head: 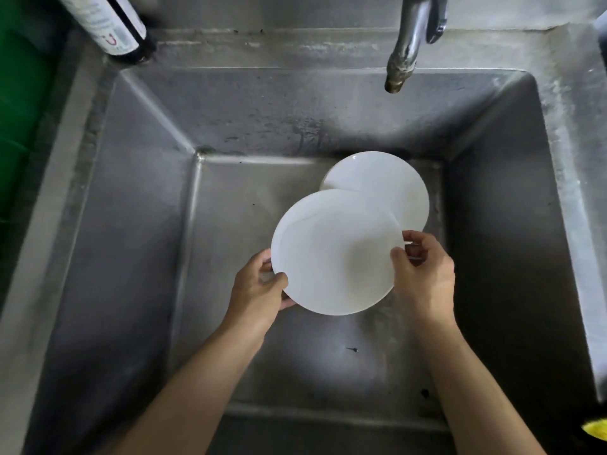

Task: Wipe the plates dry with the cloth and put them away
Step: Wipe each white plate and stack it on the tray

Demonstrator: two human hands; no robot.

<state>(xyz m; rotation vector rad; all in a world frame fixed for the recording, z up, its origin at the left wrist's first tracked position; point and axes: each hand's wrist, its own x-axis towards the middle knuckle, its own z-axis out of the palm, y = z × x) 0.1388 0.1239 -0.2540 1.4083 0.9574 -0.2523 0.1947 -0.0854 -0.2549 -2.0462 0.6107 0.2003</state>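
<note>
A round white plate [335, 254] hangs over the steel sink, held at both sides. My left hand [259, 287] grips its lower left rim, thumb on top and fingers underneath. My right hand [423, 274] pinches its right rim. Behind it, a second white plate [384, 182] lies on the sink floor near the back wall, partly covered by the held plate. No cloth is in view.
The deep steel sink [138, 224] fills the view, its walls stained. A metal tap [405, 50] hangs over the back right. A dark bottle [111, 24] with a white label stands on the back left ledge. Something green [19, 110] lies at far left, something yellow [596, 428] at the right edge.
</note>
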